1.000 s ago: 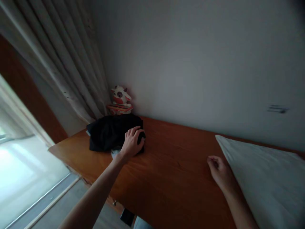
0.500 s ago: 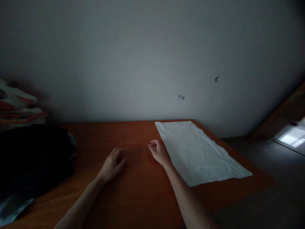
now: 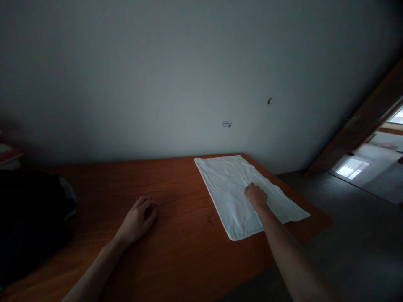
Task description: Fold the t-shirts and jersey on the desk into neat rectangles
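I face a plain grey wall (image 3: 141, 75) in dim light, a small printed label (image 3: 226, 124) on it above my reddish-brown wooden table (image 3: 176, 256). To my right, beyond the dark floor (image 3: 355, 247), a paned window reflection (image 3: 351, 167) gleams beside brown woodwork (image 3: 349, 130).

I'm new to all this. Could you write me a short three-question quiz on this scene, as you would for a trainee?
1. Which hand is over the cloth in this view: a) left, b) right, c) neither?
2. True or false: the left hand is touching the cloth.
3. What colour is the bundle at the picture's left edge?

Key:
1. b, the right hand.
2. False; the table shows between them.
3. Black.
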Demonstrator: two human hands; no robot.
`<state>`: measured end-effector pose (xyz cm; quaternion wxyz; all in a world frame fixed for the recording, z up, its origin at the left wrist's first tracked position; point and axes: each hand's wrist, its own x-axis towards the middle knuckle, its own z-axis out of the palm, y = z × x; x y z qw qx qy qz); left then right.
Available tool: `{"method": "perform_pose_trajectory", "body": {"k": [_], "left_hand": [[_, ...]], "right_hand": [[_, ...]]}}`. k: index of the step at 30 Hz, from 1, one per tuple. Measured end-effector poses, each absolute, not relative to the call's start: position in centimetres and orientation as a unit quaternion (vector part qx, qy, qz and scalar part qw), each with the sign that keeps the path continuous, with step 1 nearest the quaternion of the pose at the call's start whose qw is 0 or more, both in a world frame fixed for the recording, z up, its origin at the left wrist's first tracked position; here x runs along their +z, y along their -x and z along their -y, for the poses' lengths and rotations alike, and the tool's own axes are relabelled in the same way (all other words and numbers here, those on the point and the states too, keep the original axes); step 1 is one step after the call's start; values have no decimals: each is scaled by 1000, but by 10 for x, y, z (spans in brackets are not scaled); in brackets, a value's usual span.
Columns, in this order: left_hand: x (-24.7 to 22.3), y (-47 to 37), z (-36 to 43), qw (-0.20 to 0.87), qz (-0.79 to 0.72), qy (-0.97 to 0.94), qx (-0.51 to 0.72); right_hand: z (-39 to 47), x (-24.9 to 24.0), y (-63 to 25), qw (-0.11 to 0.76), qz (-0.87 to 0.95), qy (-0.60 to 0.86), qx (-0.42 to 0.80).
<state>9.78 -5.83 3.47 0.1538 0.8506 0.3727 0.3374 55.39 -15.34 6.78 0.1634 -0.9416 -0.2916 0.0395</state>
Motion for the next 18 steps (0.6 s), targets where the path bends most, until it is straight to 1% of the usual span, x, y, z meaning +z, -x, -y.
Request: {"method": "perform_pose_trajectory", "body": {"k": [4, 8, 13, 17, 18], "left_hand": [[36, -99, 59, 159, -370, -850, 341], [38, -99, 60, 180, -376, -836, 356], [36, -96, 57, 224, -404, -800, 384], [36, -97, 58, 297, -437, -746, 405], [37, -98, 60, 316, -440, -735, 406]], "right_hand": [[147, 71, -553, 162, 311, 935, 60], [135, 90, -537, 223, 349, 909, 35], [105, 121, -487, 374, 406, 834, 20], [80, 155, -435, 508, 459, 728, 40], [76, 165, -424, 554, 467, 687, 53]]}}
